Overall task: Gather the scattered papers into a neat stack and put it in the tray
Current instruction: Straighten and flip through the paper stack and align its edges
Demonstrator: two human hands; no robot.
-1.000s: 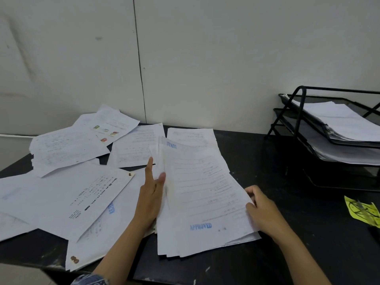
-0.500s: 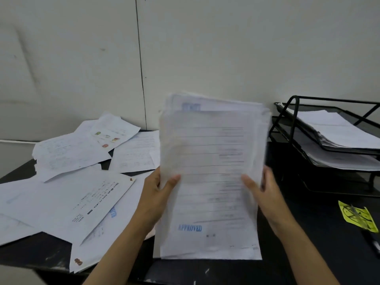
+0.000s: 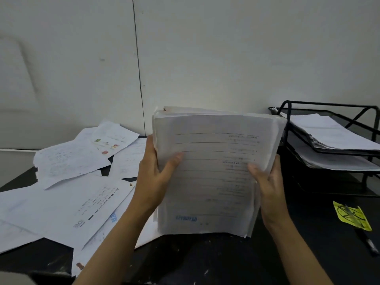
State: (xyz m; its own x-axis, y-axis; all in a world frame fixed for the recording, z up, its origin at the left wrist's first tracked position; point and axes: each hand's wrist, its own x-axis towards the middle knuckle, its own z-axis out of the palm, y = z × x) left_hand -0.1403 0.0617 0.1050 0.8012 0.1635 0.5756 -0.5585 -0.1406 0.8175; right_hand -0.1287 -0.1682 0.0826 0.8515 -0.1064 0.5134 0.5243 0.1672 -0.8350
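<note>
While the black desk carries most of the clutter, its left half is under loose sheets that overlap at odd angles, some reaching past the near edge. At the far right stands the wire tray, two tiers, each already holding paper. Between them the stack stands upright on its lower edge on or just above the desk — gripped on both sides. The left hand curls round the left edge with its thumb pressed across the front sheet; the right hand clasps the right edge the same way. Top edges look uneven, so squaring is my guess at the step in hand. Risk: the lower right corner fans out, and a slack grip could let inner sheets slide free. A yellow note lies near the tray, with a pen partly under it.
</note>
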